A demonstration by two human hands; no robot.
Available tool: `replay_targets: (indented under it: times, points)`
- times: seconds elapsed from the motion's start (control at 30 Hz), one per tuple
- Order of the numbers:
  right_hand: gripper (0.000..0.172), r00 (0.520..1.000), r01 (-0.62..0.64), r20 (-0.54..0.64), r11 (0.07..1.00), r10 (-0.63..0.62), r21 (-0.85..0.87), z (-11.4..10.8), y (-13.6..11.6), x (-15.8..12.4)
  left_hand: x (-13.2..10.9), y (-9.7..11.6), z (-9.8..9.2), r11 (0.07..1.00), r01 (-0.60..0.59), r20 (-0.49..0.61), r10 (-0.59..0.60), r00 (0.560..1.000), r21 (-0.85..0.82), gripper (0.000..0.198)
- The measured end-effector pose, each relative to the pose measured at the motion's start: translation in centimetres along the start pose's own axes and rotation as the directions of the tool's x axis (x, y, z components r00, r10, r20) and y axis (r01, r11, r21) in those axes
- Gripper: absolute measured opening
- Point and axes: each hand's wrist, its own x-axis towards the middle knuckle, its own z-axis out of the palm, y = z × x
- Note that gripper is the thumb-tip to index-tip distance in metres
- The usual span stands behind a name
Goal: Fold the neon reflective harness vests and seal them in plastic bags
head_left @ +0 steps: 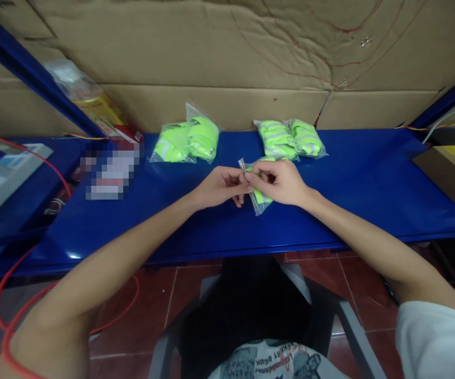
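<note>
My left hand (221, 187) and my right hand (280, 181) meet over the blue shelf (369, 179), both pinched on a small clear plastic bag (259, 199) that holds a folded neon-green item. The bag's open end sits between my fingertips, and its lower part hangs below my right hand. Behind my hands lie two pairs of filled bags: one pair of neon-green bags (186, 139) at the middle left and another pair (288, 138) at the middle right.
Cardboard sheets (227, 52) line the wall behind the shelf. A cardboard box (452, 171) sits at the right end. A plastic-wrapped yellow pack (89, 100) and a white box (2, 173) are at the left. A red cable (10, 316) loops over the tiled floor.
</note>
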Motion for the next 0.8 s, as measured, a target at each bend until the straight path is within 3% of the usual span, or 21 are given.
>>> replay_targets:
  times: [0.17, 0.33, 0.47, 0.8]
  points:
    - [0.054, 0.993, -0.114, 0.028, 0.993, 0.113, 0.044, -0.2, -0.3, 0.2, -0.3, 0.1, 1.4, 0.985, -0.132, -0.117, 0.145, 0.982, 0.112, 0.042]
    - [0.049, 0.983, -0.122, 0.148, 0.986, 0.104, 0.116, -0.6, 0.1, 0.3, -0.4, -0.7, 2.5, 0.990, -0.114, -0.215, 0.129, 0.968, 0.082, 0.042]
    - [0.046, 0.972, -0.084, 0.228, 0.989, 0.055, 0.121, -0.9, 0.5, 0.3, -0.2, -1.0, 1.9, 0.995, -0.095, -0.127, 0.098, 0.987, 0.030, 0.041]
    - [0.030, 0.968, -0.092, 0.237, 0.995, 0.078, 0.048, -1.1, 0.3, 0.2, -0.2, -0.9, 1.3, 0.983, -0.126, -0.018, 0.129, 0.991, 0.132, 0.048]
